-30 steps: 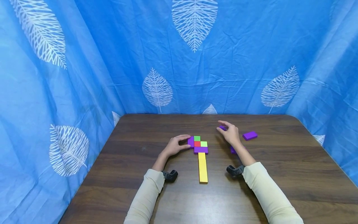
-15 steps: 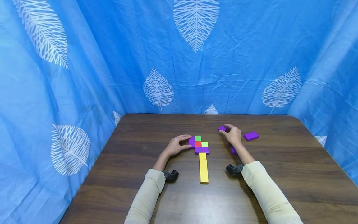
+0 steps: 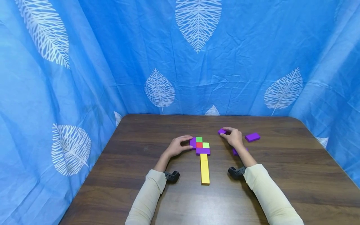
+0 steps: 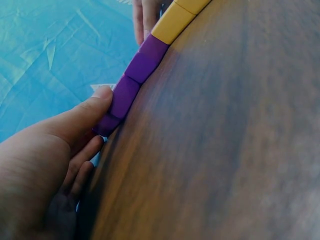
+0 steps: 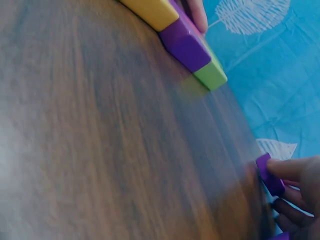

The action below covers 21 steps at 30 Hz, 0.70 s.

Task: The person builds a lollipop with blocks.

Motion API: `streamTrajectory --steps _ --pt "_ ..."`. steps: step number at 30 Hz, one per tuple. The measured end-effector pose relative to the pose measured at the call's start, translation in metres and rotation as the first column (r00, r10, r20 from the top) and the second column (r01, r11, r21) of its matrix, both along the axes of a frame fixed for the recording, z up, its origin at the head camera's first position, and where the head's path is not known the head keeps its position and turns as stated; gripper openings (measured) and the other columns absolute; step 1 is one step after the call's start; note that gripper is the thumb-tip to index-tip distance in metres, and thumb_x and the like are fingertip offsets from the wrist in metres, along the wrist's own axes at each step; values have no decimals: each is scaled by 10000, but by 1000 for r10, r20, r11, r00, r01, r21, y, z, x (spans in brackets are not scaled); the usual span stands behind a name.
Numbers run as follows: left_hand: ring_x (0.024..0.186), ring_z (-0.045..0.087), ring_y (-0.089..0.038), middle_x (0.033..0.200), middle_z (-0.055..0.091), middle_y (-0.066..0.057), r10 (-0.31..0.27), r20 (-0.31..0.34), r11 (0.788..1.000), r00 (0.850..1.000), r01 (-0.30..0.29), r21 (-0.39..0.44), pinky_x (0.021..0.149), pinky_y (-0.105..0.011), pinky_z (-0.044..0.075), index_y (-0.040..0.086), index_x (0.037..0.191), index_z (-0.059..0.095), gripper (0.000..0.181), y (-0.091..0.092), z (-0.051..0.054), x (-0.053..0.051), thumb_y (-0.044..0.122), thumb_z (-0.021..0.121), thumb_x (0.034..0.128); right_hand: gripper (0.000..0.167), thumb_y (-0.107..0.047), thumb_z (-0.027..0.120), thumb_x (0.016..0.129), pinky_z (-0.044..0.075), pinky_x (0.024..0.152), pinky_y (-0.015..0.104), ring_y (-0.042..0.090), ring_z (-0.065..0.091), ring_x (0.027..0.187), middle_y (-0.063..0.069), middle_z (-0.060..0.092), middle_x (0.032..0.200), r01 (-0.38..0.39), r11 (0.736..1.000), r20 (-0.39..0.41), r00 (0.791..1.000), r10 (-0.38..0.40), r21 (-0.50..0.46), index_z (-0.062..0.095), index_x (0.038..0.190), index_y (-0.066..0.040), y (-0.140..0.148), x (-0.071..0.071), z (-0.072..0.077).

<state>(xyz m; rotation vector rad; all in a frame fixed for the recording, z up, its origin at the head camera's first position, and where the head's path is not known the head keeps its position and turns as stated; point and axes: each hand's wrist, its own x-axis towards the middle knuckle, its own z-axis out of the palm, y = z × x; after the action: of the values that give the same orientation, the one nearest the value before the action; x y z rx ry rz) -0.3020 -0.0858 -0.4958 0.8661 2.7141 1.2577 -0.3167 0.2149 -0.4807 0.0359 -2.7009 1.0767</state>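
In the head view my left hand (image 3: 175, 147) holds a purple block (image 3: 192, 143) by its ends, thumb at the near end and fingers at the far end. That block lies flat against a green block (image 3: 199, 139) and a red block (image 3: 199, 145). Beside the red one is a light green block (image 3: 206, 145), with another purple block (image 3: 202, 151) along their near side. Yellow blocks (image 3: 204, 170) run from there in a strip toward me. Further right, my right hand (image 3: 234, 137) pinches a separate purple block (image 5: 270, 175) between thumb and fingers.
A loose purple block (image 3: 252, 137) lies right of my right hand. Another purple block (image 3: 235, 152) sits partly hidden under my right wrist. The wooden table (image 3: 129, 131) ends at a blue curtain (image 3: 239, 68) with white leaves.
My right hand's thumb and fingers have closed on the purple block and brought it slightly toward me and left. My left hand has stayed in place on its block.
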Motion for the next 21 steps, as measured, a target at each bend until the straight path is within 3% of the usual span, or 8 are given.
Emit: streamTrajectory --steps 6,13,16,21 --pt "1245 435 -202 1316 521 -44 4 -3 1000 1000 -4 -3 1021 -375 347 144 1285 566 502 0 0 0 350 673 840 360 -213 707 823 383 933 514 415 491 1128 216 588 1174 -153 988 2 988 153 -22 653 1146 -64 -12 2 4" --pt "1234 448 -198 1299 535 -37 0 -15 1000 1000 0 3 1014 -375 358 155 1274 577 492 0 -1 0 364 670 839 318 -194 686 841 354 979 500 346 477 1177 151 603 1185 -332 942 37 942 334 -35 662 1144 -97 -26 6 4" --pt "1232 449 -197 1297 537 -37 -1 -14 1000 1000 1 8 1012 -378 360 157 1272 580 489 0 -1 -1 362 673 837 317 -175 667 855 336 995 507 351 469 1186 149 600 1190 -370 929 50 927 371 -21 651 1160 -87 -28 7 3" --pt "1233 447 -193 1302 533 -36 3 -10 1000 1000 -3 3 1014 -372 357 158 1275 577 489 0 -1 -1 357 672 839 338 -184 657 864 330 997 515 363 464 1186 149 594 1201 -385 923 56 922 384 15 635 1187 -85 -29 8 0"
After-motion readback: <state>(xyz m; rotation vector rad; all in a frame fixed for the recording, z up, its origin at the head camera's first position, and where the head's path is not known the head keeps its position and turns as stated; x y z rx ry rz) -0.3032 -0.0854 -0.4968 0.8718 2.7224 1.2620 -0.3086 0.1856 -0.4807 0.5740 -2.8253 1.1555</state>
